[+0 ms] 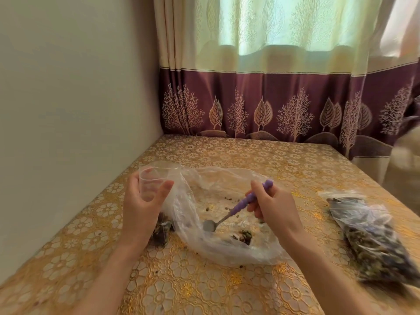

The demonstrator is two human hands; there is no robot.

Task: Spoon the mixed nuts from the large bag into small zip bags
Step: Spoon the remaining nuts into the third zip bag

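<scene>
Head view: left hand [142,202] pinching clear crinkled small zip bag [151,181] (mouth open), right hand [273,204] around ridged purple spoon [229,213].

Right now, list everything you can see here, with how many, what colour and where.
Large clear plastic bag: one, transparent, table centre, nearly empty, a small clump of nuts at its near end.
Loose mixed nuts: a few, dark brown and green, inside the large bag.
Small clear zip bag: one, transparent, held open at left, nuts at its bottom.
Purple-handled metal spoon: one, purple and silver, bowl inside the large bag.
Filled zip bags of nuts: a pile, count unclear, dark contents, table right.
Gold floral tablecloth: one, covering the table.
Curtain: cream above, maroon with trees below, behind the table.
Left hand: holds the small bag.
Right hand: grips the spoon.
</scene>
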